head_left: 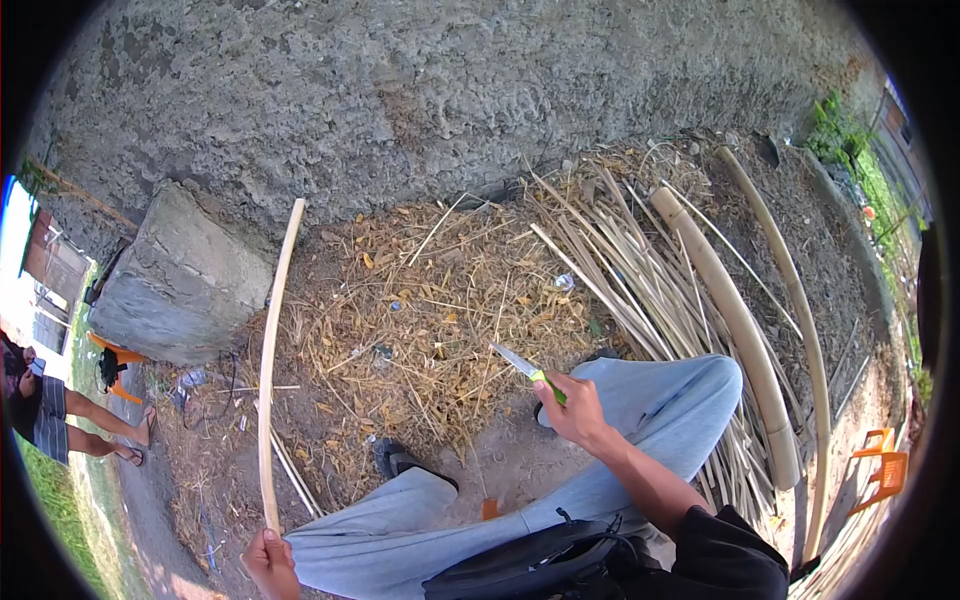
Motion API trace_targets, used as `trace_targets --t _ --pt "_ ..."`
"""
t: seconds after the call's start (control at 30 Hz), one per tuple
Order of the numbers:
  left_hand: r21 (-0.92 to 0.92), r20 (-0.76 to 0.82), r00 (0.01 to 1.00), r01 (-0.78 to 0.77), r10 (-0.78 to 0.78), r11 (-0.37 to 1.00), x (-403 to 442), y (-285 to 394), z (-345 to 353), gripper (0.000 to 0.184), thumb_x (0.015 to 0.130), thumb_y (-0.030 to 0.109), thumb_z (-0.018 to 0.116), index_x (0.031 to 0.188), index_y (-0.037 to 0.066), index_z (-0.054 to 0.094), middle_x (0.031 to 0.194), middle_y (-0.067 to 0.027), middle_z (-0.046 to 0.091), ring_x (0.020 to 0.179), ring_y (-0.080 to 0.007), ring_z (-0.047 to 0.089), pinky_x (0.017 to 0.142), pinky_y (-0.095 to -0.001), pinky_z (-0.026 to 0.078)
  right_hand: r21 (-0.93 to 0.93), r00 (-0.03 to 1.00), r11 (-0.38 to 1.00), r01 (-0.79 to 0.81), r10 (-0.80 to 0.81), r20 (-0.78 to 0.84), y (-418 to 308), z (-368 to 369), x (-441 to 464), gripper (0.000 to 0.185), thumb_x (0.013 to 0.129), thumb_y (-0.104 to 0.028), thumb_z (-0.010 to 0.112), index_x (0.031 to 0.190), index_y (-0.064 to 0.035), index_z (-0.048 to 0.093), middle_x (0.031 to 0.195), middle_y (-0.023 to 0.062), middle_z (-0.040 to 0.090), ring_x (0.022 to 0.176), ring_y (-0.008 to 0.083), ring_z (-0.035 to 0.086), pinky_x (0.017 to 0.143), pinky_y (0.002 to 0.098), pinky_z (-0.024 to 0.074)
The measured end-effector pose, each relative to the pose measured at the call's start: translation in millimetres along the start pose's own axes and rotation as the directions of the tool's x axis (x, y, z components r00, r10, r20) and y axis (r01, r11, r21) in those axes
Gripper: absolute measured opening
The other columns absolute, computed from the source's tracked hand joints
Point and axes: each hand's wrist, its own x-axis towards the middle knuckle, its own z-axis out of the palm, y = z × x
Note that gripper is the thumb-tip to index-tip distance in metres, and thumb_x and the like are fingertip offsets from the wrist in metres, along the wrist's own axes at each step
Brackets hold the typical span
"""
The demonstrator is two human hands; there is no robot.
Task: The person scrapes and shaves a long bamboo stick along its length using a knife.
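My left hand is closed around the lower end of a long pale bamboo strip, which stands nearly upright beside my left knee and reaches up toward the wall. In my right hand is a small knife with a bright green handle. Its blade points up and to the left, over the littered ground between my legs. The blade and the strip are well apart.
Many split bamboo strips lie piled to my right, beside a thick bamboo pole and a thinner pole. A concrete block stands at left against the rough wall. Another person stands far left; an orange chair is at right.
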Motion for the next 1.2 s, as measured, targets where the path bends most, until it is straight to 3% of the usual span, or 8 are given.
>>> trace_targets --t 0.03,0.2,0.33,0.63,0.7,0.83,0.9,1.2 --pt "-0.243 0.127 0.990 0.084 -0.054 0.966 -15.1 10.0 20.1 0.027 0.102 0.025 0.057 0.100 0.002 0.069 0.076 -0.0043 0.063 0.065 -0.0133 0.054 0.058 -0.0294 0.045 -0.003 1.000 1.000 0.004 -0.004 0.006 -6.5 1.6 -0.8 0.033 0.095 -0.027 0.066 0.108 0.0029 0.070 0.074 0.0208 0.067 0.055 0.0349 0.064 0.052 0.0424 0.0502" --pt "-0.516 0.421 0.906 0.280 -0.045 0.810 -70.8 58.2 103.7 0.029 0.103 0.025 0.058 0.086 0.003 0.067 0.066 0.0057 0.053 0.056 -0.0037 0.044 0.048 -0.0231 0.030 0.163 0.941 0.928 0.336 -0.337 -0.025 -48.6 22.4 -16.5 0.028 0.095 -0.026 0.066 0.107 -0.0004 0.071 0.075 0.0160 0.069 0.050 0.0302 0.063 0.043 0.0398 0.0468" --pt "-0.503 0.478 0.878 0.271 0.002 0.821 -77.0 72.3 138.6 0.034 0.105 0.024 0.053 0.089 -0.002 0.067 0.058 0.0034 0.048 0.050 -0.0038 0.039 0.045 -0.0243 0.029 0.046 0.864 0.882 0.470 -0.470 0.183 -53.3 43.9 -41.1 0.027 0.093 -0.027 0.068 0.106 -0.0029 0.070 0.071 0.0124 0.068 0.049 0.0291 0.063 0.041 0.0404 0.0467" --pt "-0.420 0.420 0.892 0.030 0.166 0.907 -83.7 48.8 177.3 0.029 0.101 0.024 0.062 0.094 -0.003 0.071 0.062 0.0028 0.056 0.056 -0.0020 0.047 0.051 -0.0206 0.038 -0.192 0.886 0.868 0.457 -0.463 0.016 -27.5 39.4 -10.8 0.026 0.091 -0.029 0.071 0.102 -0.0062 0.070 0.065 0.0085 0.065 0.045 0.0267 0.061 0.038 0.0406 0.0448" --pt "-0.401 0.422 0.892 0.020 0.165 0.916 -84.1 44.1 175.8 0.028 0.100 0.024 0.063 0.094 -0.002 0.072 0.062 0.0033 0.057 0.057 -0.0017 0.048 0.053 -0.0204 0.040 -0.206 0.946 0.945 0.254 -0.287 -0.149 -18.2 32.1 9.4 0.024 0.092 -0.029 0.070 0.101 -0.0062 0.071 0.064 0.0086 0.064 0.044 0.0269 0.061 0.038 0.0410 0.0442" --pt "-0.377 0.450 0.878 0.023 0.161 0.926 -86.5 49.3 165.2 0.027 0.100 0.026 0.063 0.094 0.002 0.074 0.060 0.0045 0.056 0.056 -0.0016 0.048 0.052 -0.0207 0.040 -0.217 0.940 0.937 0.275 -0.309 -0.142 -18.3 26.7 25.8 0.022 0.092 -0.025 0.071 0.098 -0.0042 0.071 0.061 0.0093 0.062 0.042 0.0258 0.057 0.038 0.0384 0.0415" --pt "-0.385 0.452 0.880 0.048 0.143 0.922 -84.2 51.9 167.7 0.027 0.100 0.027 0.062 0.093 0.003 0.074 0.060 0.0047 0.056 0.055 -0.0016 0.048 0.052 -0.0209 0.040 -0.251 0.871 0.845 0.473 -0.491 -0.014 -34.1 29.9 14.7 0.024 0.093 -0.029 0.068 0.098 -0.0056 0.072 0.063 0.0097 0.065 0.042 0.0264 0.059 0.038 0.0408 0.0436" --pt "-0.416 0.349 0.918 -0.030 0.190 0.909 -91.4 31.3 166.0 0.026 0.101 0.023 0.062 0.090 0.000 0.069 0.057 0.0027 0.052 0.052 -0.0021 0.043 0.048 -0.0223 0.037 -0.251 0.846 0.827 0.503 -0.530 -0.052 -26.2 34.8 32.9 0.026 0.094 -0.029 0.068 0.098 -0.0032 0.072 0.064 0.0102 0.066 0.039 0.0234 0.057 0.035 0.0371 0.0412"
